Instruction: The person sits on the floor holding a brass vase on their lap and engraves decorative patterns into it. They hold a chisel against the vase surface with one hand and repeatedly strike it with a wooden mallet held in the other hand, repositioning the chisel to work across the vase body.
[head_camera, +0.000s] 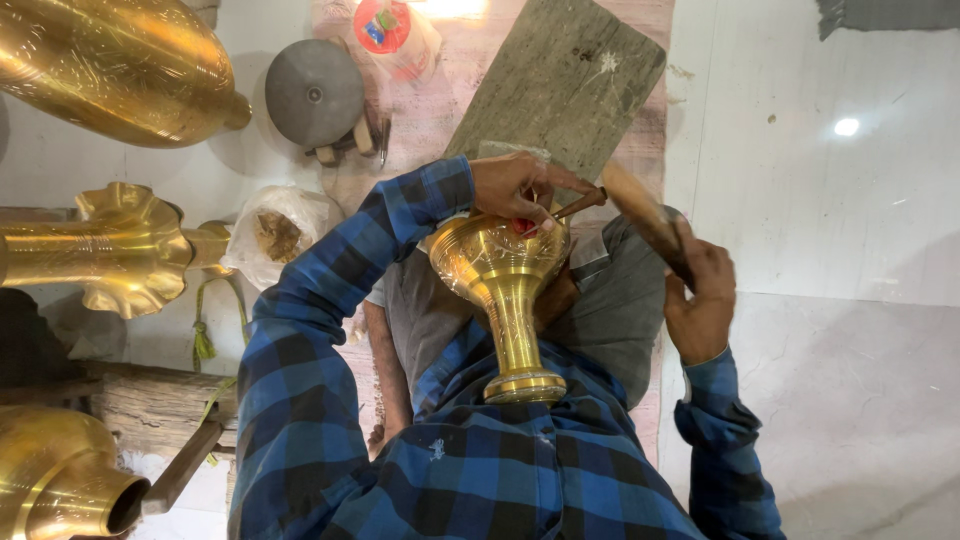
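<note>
A brass vase (503, 290) lies tilted across my lap, its base against my chest and its engraved bowl pointing away from me. My left hand (517, 187) rests on the bowl and holds a thin wooden-handled chisel (572, 208) with its tip on the metal. My right hand (700, 297) is raised to the right of the vase and grips a wooden mallet (646, 217), whose head hangs just above the chisel's end. Both arms wear blue and black checked sleeves.
Large brass vessels lie at the left: one at top (120, 65), a fluted one (115, 250) and one at bottom (55, 480). A grey disc (313, 90), a plastic bag (275, 232), a wooden plank (560, 80) and a hammer handle (185, 465) lie on the pale floor.
</note>
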